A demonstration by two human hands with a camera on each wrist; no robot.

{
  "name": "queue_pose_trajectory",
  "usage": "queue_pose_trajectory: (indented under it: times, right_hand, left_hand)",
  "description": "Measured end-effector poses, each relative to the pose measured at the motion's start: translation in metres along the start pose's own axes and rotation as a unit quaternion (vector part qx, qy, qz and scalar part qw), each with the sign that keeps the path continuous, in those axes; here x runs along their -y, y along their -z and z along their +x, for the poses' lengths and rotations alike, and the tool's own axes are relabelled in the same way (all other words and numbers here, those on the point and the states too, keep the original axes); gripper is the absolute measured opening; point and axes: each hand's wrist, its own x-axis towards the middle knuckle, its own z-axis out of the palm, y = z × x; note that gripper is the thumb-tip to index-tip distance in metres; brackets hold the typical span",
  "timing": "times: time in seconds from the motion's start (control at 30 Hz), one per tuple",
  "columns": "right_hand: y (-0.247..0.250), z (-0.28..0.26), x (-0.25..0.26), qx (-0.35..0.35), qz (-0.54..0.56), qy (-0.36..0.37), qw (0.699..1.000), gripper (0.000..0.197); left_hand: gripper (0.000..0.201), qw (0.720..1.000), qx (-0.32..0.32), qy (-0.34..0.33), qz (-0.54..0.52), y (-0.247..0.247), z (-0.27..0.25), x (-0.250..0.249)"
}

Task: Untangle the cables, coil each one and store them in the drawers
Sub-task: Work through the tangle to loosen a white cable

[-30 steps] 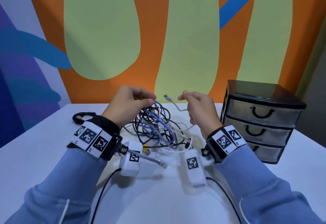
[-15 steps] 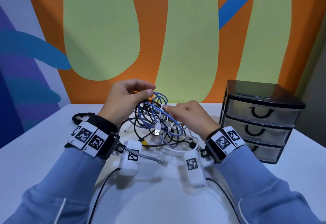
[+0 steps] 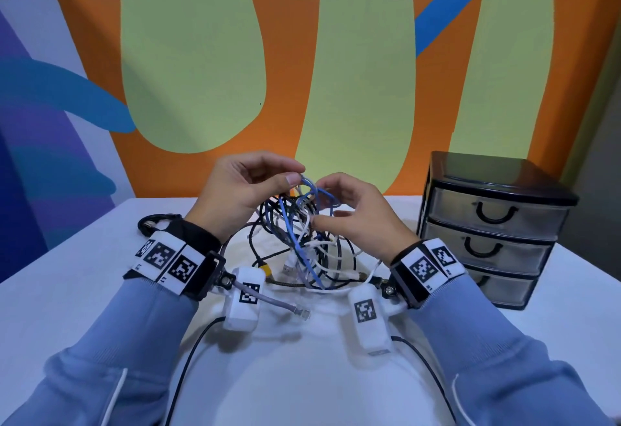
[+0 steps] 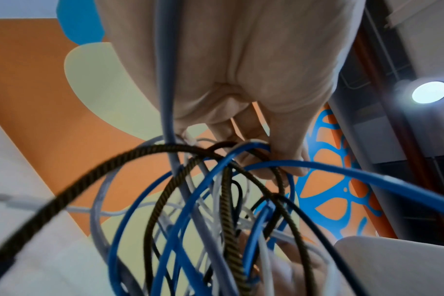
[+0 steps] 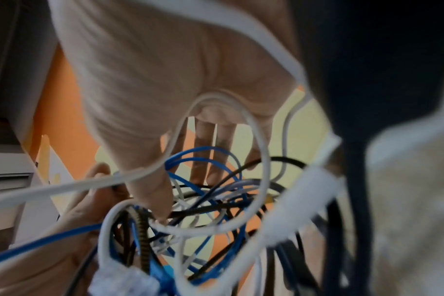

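A tangle of cables (image 3: pixel 302 241), blue, black, white, grey and black-and-yellow braided, rises from the white table (image 3: pixel 84 291) between my hands. My left hand (image 3: pixel 297 175) pinches the top loops of the tangle and holds them up; in the left wrist view the left hand (image 4: pixel 266 156) has its fingers curled round blue and braided strands of the tangle (image 4: pixel 216 210). My right hand (image 3: pixel 322 204) is among the loops on the right, fingers loosely spread. In the right wrist view its fingers (image 5: pixel 205 152) look straight and the thumb touches the strands, gripping nothing I can see.
A black three-drawer unit (image 3: pixel 494 220) stands at the right, all drawers shut. A grey network cable end (image 3: pixel 302 313) trails toward me on the table. A black cable loop (image 3: pixel 151 222) lies behind my left wrist. The painted wall is close behind.
My right hand has let go of the white plug end it held up and moved left into the tangle. My left hand has lifted the bundle higher.
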Motion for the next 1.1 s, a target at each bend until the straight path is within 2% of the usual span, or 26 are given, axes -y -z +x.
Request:
queue_pose_trajectory:
  times: [0.23, 0.33, 0.43, 0.53, 0.63, 0.73, 0.9, 1.0, 1.1]
  right_hand:
    - [-0.002, 0.001, -0.005, 0.019, -0.018, -0.002, 1.000, 0.036]
    - [-0.002, 0.003, -0.008, 0.032, -0.027, -0.001, 0.999, 0.020]
    - [-0.003, 0.004, -0.010, 0.015, -0.041, 0.004, 0.999, 0.010]
    - [-0.004, 0.004, -0.011, -0.002, -0.074, 0.001, 0.997, 0.012]
    - [-0.005, 0.002, -0.009, 0.000, -0.048, -0.009, 0.999, 0.011]
    - [-0.004, 0.002, -0.008, -0.037, -0.057, -0.013, 0.998, 0.015]
    - [-0.004, 0.001, -0.004, -0.058, -0.159, -0.051, 0.984, 0.037]
    - [-0.003, 0.003, -0.005, -0.047, -0.107, -0.073, 0.990, 0.040]
    - [-0.001, 0.003, -0.004, -0.007, 0.006, -0.100, 0.995, 0.017]
  left_hand:
    - [0.016, 1.000, 0.020, 0.012, -0.011, -0.001, 0.000, -0.003]
    - [0.017, 1.000, 0.023, 0.014, -0.007, 0.000, 0.000, -0.003]
    - [0.016, 1.000, 0.023, 0.018, -0.006, 0.000, 0.000, -0.004]
    - [0.018, 0.999, 0.032, 0.019, 0.011, 0.002, 0.001, -0.004]
    - [0.019, 0.998, 0.044, 0.020, 0.030, 0.004, 0.000, -0.007]
    - [0.018, 0.997, 0.052, 0.018, 0.048, 0.005, -0.001, -0.008]
    - [0.016, 0.995, 0.067, 0.032, 0.063, 0.005, -0.001, -0.007]
    - [0.019, 0.992, 0.078, 0.044, 0.085, 0.003, -0.001, -0.005]
    - [0.024, 0.989, 0.085, 0.059, 0.106, 0.004, 0.000, -0.002]
